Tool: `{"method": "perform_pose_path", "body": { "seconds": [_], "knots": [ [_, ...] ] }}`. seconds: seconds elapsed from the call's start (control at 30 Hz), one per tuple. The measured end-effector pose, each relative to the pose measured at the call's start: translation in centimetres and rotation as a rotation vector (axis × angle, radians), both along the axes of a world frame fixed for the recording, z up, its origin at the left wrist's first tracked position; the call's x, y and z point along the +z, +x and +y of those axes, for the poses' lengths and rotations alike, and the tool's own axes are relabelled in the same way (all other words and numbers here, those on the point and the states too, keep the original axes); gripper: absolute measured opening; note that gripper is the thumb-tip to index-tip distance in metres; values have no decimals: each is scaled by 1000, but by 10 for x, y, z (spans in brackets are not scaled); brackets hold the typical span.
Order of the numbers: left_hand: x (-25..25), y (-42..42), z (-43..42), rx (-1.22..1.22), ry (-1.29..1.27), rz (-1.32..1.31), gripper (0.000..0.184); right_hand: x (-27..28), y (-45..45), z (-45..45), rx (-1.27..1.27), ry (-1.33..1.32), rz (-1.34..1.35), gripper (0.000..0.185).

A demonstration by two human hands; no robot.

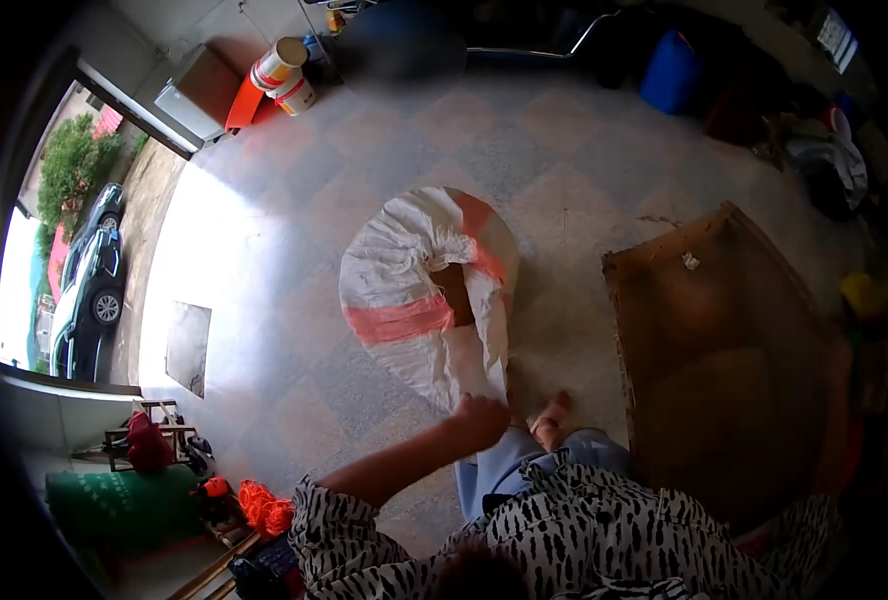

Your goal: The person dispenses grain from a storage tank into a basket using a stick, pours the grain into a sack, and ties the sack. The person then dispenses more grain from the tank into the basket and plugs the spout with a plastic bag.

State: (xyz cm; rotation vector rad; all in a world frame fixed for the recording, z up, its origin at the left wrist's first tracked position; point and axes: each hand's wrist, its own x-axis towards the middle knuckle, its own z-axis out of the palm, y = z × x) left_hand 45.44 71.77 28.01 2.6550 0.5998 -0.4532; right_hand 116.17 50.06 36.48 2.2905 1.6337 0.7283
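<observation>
A white woven sack (394,250) with pink-red stripes stands on the tiled floor in front of me. Its mouth is partly open, and something brown (451,292) shows inside, too dim to name. My left hand (481,420) is closed on the near edge of the sack's mouth, pulling the cloth taut towards my body. I cannot see my right hand; only the patterned right sleeve (804,535) shows at the lower right.
A large brown wooden board or box (704,330) stands to the right. At the left are an open doorway, a green drum (119,503) and orange rope (264,508). Buckets (292,92) and a blue bag (671,72) stand at the back. My sandalled foot (550,422) is beside the sack.
</observation>
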Motion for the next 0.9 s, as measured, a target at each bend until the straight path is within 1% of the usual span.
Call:
{"method": "perform_pose_path", "body": {
  "seconds": [0.03,0.07,0.1,0.13,0.17,0.2,0.23,0.27,0.3,0.33,0.37,0.4,0.43,0.47,0.5,0.53,0.57,0.6,0.67,0.7,0.73,0.8,0.83,0.87,0.9],
  "knots": [
    [24,13,21,202,-156,10,14,0,-8,-3,3,42,-4,37],
    [18,10,49,199,-1,-2,15,1,-22,9,11,88,-7,37],
    [48,11,83,375,153,-110,18,16,-45,28,10,87,-5,37],
    [31,0,116,510,380,-220,22,41,-73,48,-83,-135,-72,38],
    [74,11,137,893,240,-351,18,52,-89,55,-180,-357,-137,39],
    [47,2,162,1025,257,-447,19,40,-77,49,-190,-354,-136,39],
    [25,-2,177,1043,309,-383,28,21,-56,42,-67,-73,-17,42],
    [1,9,174,1033,306,-389,28,7,-38,27,58,206,96,45],
    [-26,24,168,1127,542,-232,34,16,-55,24,47,212,93,45],
    [-52,32,171,1210,775,-73,40,44,-89,33,-111,78,157,47],
    [-85,25,181,1201,774,38,47,57,-115,42,-269,-58,223,49],
    [-91,17,189,1192,769,22,47,45,-94,28,-283,-52,213,49],
    [-94,7,199,1239,492,36,46,27,-55,9,-243,63,119,49],
    [-96,-4,209,1267,213,54,45,20,-35,-3,-200,174,23,50],
    [-95,-11,209,1250,213,-60,40,34,-51,-3,-215,173,13,50],
    [-88,-26,214,1238,214,-174,35,65,-90,24,-240,108,27,49],
    [-94,-49,226,1175,274,-428,29,80,-111,41,-266,44,44,48],
    [-98,-74,240,1100,331,-683,23,74,-100,41,-273,50,35,48],
    [-69,-112,246,1106,136,-983,29,52,-63,39,-36,278,-86,46],
    [-68,-132,251,1206,-102,-1040,34,50,-58,44,-59,253,-89,45],
    [-81,-144,245,1288,-334,-1067,38,34,-54,49,-115,227,-73,45],
    [-85,-158,240,1417,-437,-1063,40,26,-59,75,-174,208,-69,44],
    [-82,-163,241,1455,-411,-915,40,22,-59,88,-180,214,-68,43],
    [-85,-159,241,1456,-411,-913,40,18,-59,100,-183,221,-70,43],
    [-90,-151,242,1339,-19,-658,40,20,-58,112,-184,225,-71,43]
  ]
}}
